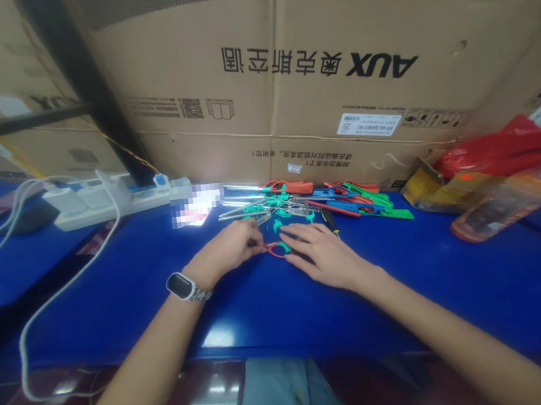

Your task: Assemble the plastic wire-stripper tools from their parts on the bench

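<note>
My left hand (236, 248), with a watch at the wrist, has its fingers curled in a pinch at the left end of a red looped plastic piece (274, 251). A green part shows inside the loop. My right hand (322, 255) lies with fingers stretched and apart, fingertips at the loop's right side; whether they press on it I cannot tell. Just beyond the hands are small loose green plastic pieces (282, 220) and a heap of long-necked lighter parts with metal tubes (240, 211). A yellow and black screwdriver handle (329, 220) sits behind my right hand.
Orange, blue and green lighter handles (362, 200) lie against a large cardboard box (251, 114). A lit phone (197, 207) and a white power strip (120, 202) with cables are at left. At right lie a plastic bottle (503, 207) and a red bag (501, 149) on the blue table (406, 298).
</note>
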Available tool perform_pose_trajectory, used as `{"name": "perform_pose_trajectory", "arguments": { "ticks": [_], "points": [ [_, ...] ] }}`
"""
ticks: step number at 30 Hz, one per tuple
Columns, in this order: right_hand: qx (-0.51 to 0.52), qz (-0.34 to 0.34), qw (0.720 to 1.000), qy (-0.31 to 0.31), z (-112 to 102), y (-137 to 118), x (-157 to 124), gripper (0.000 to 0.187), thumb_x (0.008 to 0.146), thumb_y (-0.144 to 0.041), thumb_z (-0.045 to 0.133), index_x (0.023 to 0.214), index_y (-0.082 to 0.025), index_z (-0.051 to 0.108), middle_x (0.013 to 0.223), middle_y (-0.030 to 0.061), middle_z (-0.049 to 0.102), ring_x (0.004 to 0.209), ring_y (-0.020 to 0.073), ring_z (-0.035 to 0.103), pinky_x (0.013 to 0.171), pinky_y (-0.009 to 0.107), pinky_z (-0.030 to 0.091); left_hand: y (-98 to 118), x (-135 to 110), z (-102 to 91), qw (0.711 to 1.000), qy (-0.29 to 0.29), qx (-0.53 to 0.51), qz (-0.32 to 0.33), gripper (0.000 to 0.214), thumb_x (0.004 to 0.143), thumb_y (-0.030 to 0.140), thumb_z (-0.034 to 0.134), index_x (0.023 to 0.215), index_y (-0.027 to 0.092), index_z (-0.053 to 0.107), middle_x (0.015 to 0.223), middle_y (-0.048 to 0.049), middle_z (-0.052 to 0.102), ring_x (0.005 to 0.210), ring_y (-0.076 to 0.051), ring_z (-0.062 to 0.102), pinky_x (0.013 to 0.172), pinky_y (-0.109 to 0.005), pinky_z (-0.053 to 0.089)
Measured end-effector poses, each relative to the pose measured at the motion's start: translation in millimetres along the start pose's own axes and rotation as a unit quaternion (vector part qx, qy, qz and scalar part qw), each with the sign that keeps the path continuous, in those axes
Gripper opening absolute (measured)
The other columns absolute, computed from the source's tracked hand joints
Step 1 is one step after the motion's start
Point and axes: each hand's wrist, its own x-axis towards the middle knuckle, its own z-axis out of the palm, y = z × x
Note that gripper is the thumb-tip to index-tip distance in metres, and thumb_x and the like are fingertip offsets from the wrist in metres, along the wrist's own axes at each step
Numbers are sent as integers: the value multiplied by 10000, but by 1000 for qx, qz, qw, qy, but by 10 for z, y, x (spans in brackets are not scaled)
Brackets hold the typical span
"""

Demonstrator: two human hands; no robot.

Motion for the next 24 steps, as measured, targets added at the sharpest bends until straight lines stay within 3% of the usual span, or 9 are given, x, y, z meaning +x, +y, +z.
{"name": "perform_pose_trajectory", "arguments": {
  "ticks": [3,7,11,14,18,21,24],
  "points": [
    [-25,5,998,-49,45,-14,-96,499,1035,-426,378,1479,-211,456,1530,68,453,1441,250,379,1150,481,351,-4,-3,3,1000,-3,12,-7,114,890,243,662,828,191,742,907,-46,627,771,-163,594,718,-271,458],
    [-19,13,998,-65,100,0,-118,517,1044,-433,331,1512,-225,400,1567,45,383,1479,233,309,1179,477,329,66,-10,-40,998,-7,52,-28,123,897,272,648,881,198,745,949,-53,639,814,-184,614,734,-291,470],
    [13,12,998,-64,111,26,-113,525,1038,-447,347,1522,-246,381,1576,43,361,1494,233,270,1203,494,291,287,-32,-54,989,42,141,-24,229,868,289,663,1065,190,724,1105,-86,645,1018,-262,611,881,-385,469],
    [48,25,996,-68,117,20,-124,546,1035,-464,344,1527,-228,375,1587,57,333,1506,235,233,1225,507,241,528,-84,74,977,60,205,3,303,911,277,564,1179,202,685,1211,-104,627,1130,-294,569,955,-445,438],
    [129,54,987,-82,106,-2,-135,601,1039,-463,297,1574,-194,246,1621,74,234,1523,212,159,1255,494,153,792,-182,380,963,54,263,-21,521,965,324,484,1427,83,493,1254,-182,618,1143,-319,566,958,-456,451],
    [215,81,969,-89,70,5,-135,678,1033,-440,304,1596,-199,15,1649,65,79,1532,189,88,1262,493,85,871,-222,538,951,68,300,-38,550,991,381,453,1451,80,473,1355,-220,570,1237,-357,523,1019,-488,414],
    [309,112,940,-91,9,45,-138,718,1011,-368,350,1587,-254,-64,1652,20,13,1532,192,46,1253,516,77,876,-225,570,948,73,306,-43,551,1003,425,433,1449,107,487,1398,-216,554,1271,-362,514,1031,-503,406]
  ]
}}
